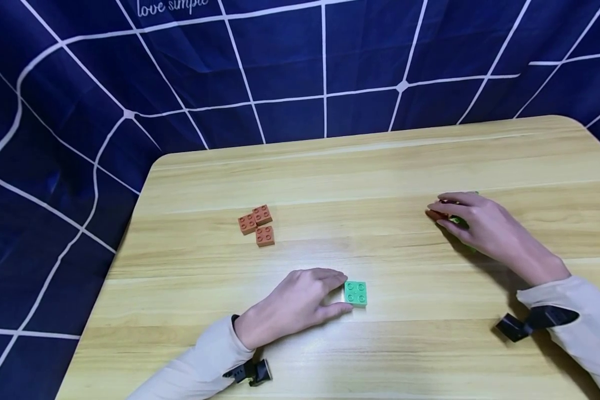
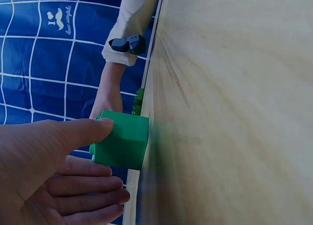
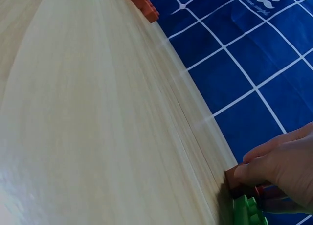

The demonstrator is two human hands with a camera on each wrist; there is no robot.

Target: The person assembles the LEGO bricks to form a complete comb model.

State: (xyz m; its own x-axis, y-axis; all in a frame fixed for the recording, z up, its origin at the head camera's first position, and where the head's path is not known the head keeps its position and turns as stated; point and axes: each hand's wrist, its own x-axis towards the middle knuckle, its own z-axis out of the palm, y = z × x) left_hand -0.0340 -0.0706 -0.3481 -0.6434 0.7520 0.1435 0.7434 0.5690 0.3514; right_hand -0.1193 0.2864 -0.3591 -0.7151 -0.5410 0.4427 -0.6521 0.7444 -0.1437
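Observation:
In front of the person, the left hand (image 1: 302,297) has its thumb and a fingertip at opposite sides of a square green toy building brick (image 1: 355,293), pinching its near end. The left wrist view shows the thumb on one face of that green brick (image 2: 122,139), the other fingers stretched out beyond it. Farther right, the right hand (image 1: 490,228) holds an orange-brown brick (image 3: 235,178) between thumb and fingers, low at the table. Beside it are green bricks (image 3: 246,211) and a bit of red, mostly hidden by the hand.
Three orange-brown bricks (image 1: 265,236) lie close together left of the middle of the wooden table (image 1: 305,178). A dark blue cloth with white grid lines (image 1: 285,66) hangs behind the table and along its left side. Each wrist wears a small black camera.

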